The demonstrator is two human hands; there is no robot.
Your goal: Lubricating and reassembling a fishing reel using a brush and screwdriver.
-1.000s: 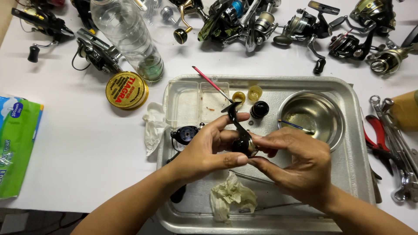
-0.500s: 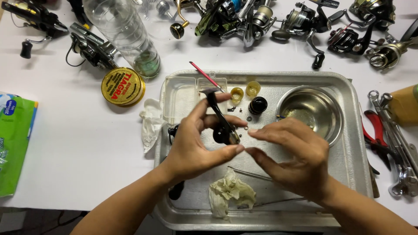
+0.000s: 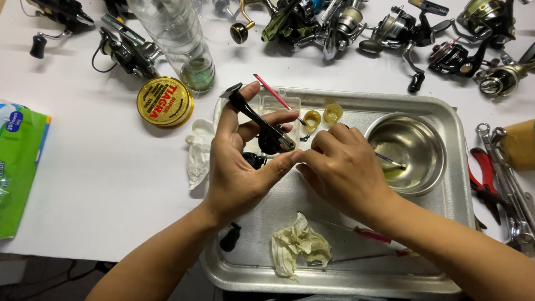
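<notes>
The reel handle (image 3: 253, 120), lower a second ago, now stands raised in the left hand (image 3: 242, 161)'s grip; the right hand (image 3: 343, 167) pinches at its base above the tray (image 3: 446, 223).

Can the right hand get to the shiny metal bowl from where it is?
Probably yes. The right hand sits just beside the metal bowl in the tray, with only a thin tool lying in the bowl; nothing blocks the short way across.

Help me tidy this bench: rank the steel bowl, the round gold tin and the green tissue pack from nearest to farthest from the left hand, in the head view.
1. Round gold tin, just up-left of the left hand, on the white table.
2. Steel bowl, to the right, in the metal tray, beyond the right hand.
3. Green tissue pack, at the far left edge.
</notes>
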